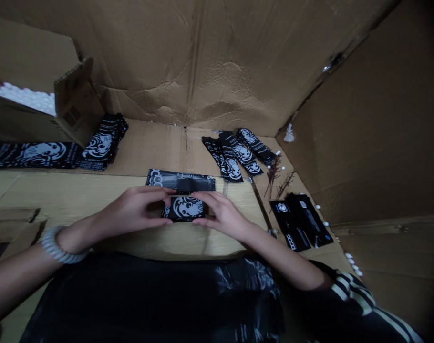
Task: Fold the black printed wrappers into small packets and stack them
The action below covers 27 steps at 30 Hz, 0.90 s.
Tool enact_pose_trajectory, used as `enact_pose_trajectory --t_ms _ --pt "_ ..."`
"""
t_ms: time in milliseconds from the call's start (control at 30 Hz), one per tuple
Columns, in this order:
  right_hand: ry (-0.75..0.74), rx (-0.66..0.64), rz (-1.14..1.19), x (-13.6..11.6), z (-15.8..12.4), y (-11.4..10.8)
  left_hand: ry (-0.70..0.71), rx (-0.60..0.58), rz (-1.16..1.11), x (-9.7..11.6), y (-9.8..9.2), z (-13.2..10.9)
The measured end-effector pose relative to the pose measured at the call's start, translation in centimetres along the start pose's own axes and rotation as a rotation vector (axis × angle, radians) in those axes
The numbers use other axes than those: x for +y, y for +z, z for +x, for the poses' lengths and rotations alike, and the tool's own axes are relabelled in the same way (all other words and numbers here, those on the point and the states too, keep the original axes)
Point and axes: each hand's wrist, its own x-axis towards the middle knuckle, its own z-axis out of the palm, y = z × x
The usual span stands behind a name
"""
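Both of my hands hold a small black packet (187,208) with a white swirling face print, low over the table. My left hand (142,207) is closed on its left end, thumb at the near edge and fingers at the far edge. On the right end my right hand (222,212) pinches it the same way. Just beyond my fingers lies a flat, shiny black wrapper (202,183) with white lettering. A small dark block (184,185) shows on or against that wrapper; I cannot tell which.
An open cardboard box (27,114) with white pellets stands at left, black printed packets (100,143) beside it. More packets (238,152) lie at back right, near reddish twigs (273,174). Black cards (299,221) sit at right. Black plastic (160,300) covers the near side; cardboard walls enclose the table.
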Motion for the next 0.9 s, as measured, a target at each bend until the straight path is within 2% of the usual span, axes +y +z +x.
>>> enact_pose_trajectory --t_ms 133,267,333,533,700,900 --pt "-0.018 -0.004 -0.018 0.2 -0.2 0.1 -0.068 0.041 0.126 0.2 -0.6 -0.3" --pt "-0.024 -0.027 -0.040 -0.1 0.1 0.4 -0.127 -0.116 0.129 0.6 -0.7 -0.1" --pt "-0.013 -0.041 -0.067 -0.3 0.3 0.6 -0.162 -0.143 0.106 0.7 -0.4 0.0" --pt "0.042 -0.070 -0.181 -1.0 0.7 0.8 -0.251 -0.118 0.077 0.5 0.3 0.2" --pt "-0.007 -0.064 -0.130 -0.9 0.3 0.1 -0.239 -0.122 0.050 0.5 0.3 0.2" --pt "0.037 -0.119 -0.163 -0.2 -0.5 -0.1 -0.230 -0.092 0.042 0.6 0.3 0.2"
